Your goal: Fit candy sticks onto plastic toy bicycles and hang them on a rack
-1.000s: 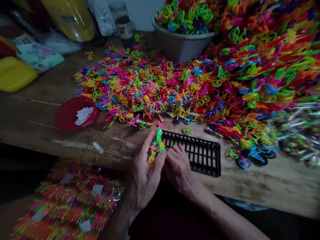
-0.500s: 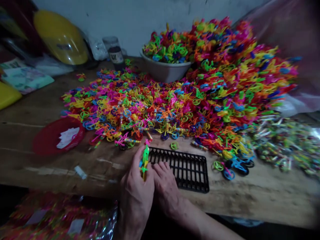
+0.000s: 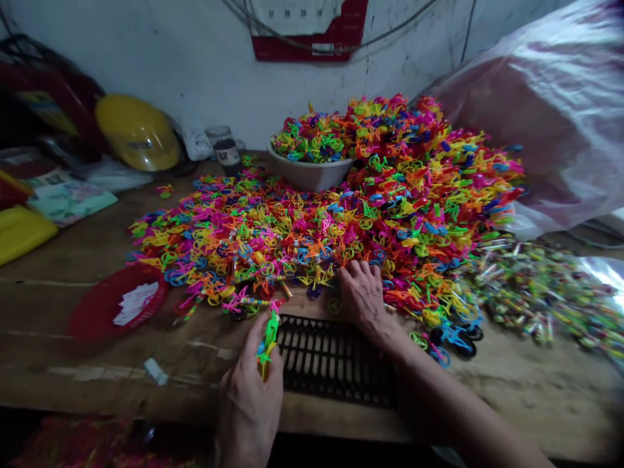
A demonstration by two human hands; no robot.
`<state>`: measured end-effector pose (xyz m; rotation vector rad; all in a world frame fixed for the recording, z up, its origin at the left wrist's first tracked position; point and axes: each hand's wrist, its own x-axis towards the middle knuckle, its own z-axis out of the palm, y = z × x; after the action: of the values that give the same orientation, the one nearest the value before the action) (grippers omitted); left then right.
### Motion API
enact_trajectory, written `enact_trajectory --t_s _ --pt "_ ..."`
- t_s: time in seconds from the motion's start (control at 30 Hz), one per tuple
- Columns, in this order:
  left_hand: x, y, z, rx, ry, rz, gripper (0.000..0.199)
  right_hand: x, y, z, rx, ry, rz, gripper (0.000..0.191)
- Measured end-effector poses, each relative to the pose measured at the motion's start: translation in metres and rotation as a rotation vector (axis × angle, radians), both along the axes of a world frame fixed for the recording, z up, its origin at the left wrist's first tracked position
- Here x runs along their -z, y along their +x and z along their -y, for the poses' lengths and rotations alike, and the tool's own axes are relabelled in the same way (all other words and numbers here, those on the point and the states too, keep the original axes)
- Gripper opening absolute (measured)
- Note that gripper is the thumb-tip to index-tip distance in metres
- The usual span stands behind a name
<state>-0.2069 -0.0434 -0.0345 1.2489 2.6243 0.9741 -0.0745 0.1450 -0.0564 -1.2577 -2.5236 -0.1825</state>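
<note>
My left hand [image 3: 253,383] is closed around several small plastic toy pieces [image 3: 268,341] in green, yellow and blue, held just left of a black slotted plastic rack [image 3: 336,357]. My right hand [image 3: 363,296] is at the near edge of a large heap of bright plastic toy pieces [image 3: 312,221], beyond the rack. Its fingers are bent and close together, with the tips hidden, so what they grip does not show. Many heap pieces look like tiny bicycles with spoked wheels. By the right forearm lies a blue toy bicycle [image 3: 453,335] with black wheels.
A white bowl [image 3: 312,174] heaped with pieces stands at the back. Small candy-filled tubes [image 3: 536,292] are piled at right before a big plastic bag [image 3: 550,130]. At left are a red basket [image 3: 92,305] with paper slips and a yellow helmet [image 3: 139,133].
My right hand has left my left hand's side and moved forward and right to the heap. My left hand still holds its pieces. The camera view has tilted up, showing a wall calendar.
</note>
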Motion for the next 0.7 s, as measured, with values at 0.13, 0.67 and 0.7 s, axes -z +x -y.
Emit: enact_trajectory --t_s 0.13,0.67,0.7 --pt "0.003 -0.009 0.003 0.009 0.017 0.019 0.041 -0.018 0.006 0.008 -0.074 0.012 -0.095 0.008" --pt "-0.026 -0.012 0.013 0.098 -0.006 0.29 0.07 0.012 -0.001 0.082 -0.191 -0.487 -0.611 0.008" --pt "-0.027 -0.013 0.013 0.113 -0.015 0.27 0.069 0.013 -0.002 0.082 -0.204 -0.412 -0.552 0.005"
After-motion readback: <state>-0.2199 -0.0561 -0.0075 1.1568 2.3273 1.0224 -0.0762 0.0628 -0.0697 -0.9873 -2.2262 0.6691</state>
